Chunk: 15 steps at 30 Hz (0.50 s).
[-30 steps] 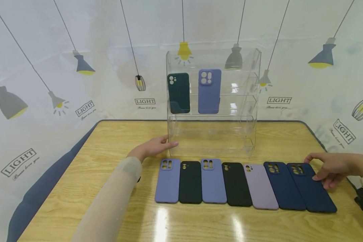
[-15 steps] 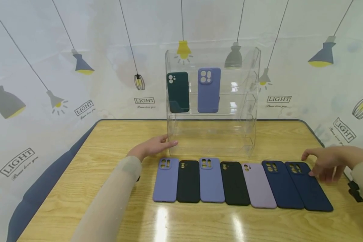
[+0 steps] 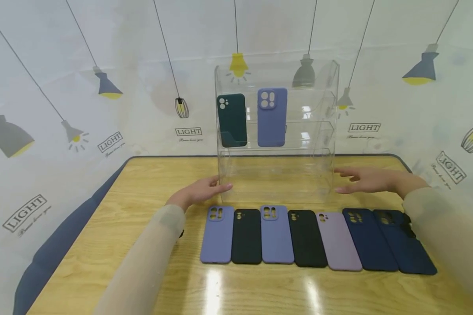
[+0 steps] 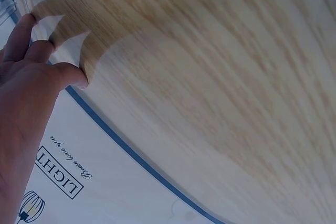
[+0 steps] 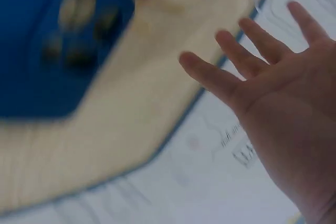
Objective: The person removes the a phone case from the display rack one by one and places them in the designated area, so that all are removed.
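Observation:
A clear acrylic display rack (image 3: 276, 175) with stepped tiers stands at the back of the table. A dark green phone case (image 3: 232, 120) and a lavender-blue phone case (image 3: 272, 117) stand upright in it. My left hand (image 3: 201, 190) touches the rack's lower left side, its thumb lying across the front edge. My right hand (image 3: 372, 180) is beside the rack's lower right side, fingers spread and extended; the right wrist view shows this hand (image 5: 283, 93) with nothing in it. Whether its fingertips touch the rack, I cannot tell.
In front of the rack lies a row of phone cases: lavender-blue (image 3: 217, 236), black (image 3: 246, 238), lavender-blue (image 3: 277, 236), black (image 3: 308, 240), light purple (image 3: 339, 243) and two navy (image 3: 368, 240) ones. My right sleeve (image 3: 437, 227) passes over the rightmost case. A printed wall covering (image 3: 157, 131) rises behind the table.
My right hand has left the rightmost navy case and moved up and left to the rack's right side. The left hand stays at the rack's left side. The cases lie as before.

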### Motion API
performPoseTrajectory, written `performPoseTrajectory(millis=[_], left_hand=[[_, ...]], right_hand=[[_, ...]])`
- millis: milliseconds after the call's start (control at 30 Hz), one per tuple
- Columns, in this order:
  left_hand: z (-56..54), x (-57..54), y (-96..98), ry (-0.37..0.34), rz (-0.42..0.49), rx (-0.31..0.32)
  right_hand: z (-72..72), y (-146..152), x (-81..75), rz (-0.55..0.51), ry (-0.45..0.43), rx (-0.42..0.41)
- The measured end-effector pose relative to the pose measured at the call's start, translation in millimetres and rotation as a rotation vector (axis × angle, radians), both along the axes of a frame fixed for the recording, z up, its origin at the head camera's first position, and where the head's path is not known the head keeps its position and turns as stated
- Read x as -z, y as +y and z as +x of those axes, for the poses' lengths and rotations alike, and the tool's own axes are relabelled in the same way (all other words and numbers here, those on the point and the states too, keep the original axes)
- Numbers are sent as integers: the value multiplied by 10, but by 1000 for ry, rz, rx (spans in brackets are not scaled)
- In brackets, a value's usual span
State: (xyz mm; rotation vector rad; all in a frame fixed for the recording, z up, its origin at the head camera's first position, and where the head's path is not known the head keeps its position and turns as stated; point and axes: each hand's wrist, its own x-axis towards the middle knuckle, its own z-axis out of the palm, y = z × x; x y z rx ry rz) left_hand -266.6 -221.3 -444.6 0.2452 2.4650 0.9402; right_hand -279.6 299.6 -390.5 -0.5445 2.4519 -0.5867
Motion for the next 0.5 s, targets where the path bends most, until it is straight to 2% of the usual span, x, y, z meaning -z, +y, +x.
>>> performPoseTrajectory(millis=[233,500], left_hand=[[10,26,50,-3,-12,11],[1,5,26,1,-12,-5]], right_hand=[[-19,-213,283,-91,-73,62],[-73,-278,312,-111,-41,65]])
